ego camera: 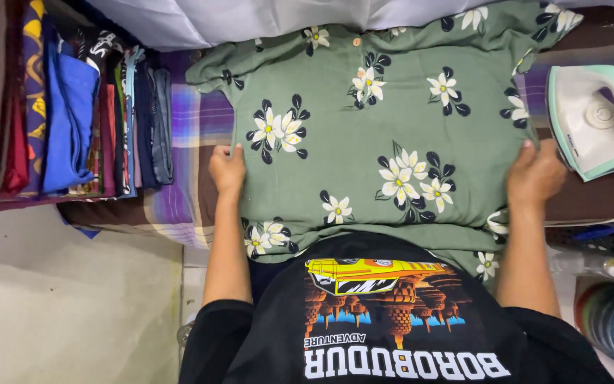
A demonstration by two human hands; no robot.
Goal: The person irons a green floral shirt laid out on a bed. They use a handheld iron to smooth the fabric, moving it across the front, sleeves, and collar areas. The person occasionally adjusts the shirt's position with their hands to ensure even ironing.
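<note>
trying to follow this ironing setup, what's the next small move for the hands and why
Probably pull the green flowered shirt taut and flat: the left hand and right hand grip its two side edges, and the iron sits parked to the right.

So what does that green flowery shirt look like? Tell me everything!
The shirt is soft-looking green cloth printed with white flowers with yellow middles and dark leaves. It has short sleeves and small buttons at the neck. It lies spread flat, neck away from the person, on a checked purple and brown cloth, its bottom edge hanging over the near side. The left hand holds its left edge and the right hand its right edge. An iron sits just beside it.
</note>
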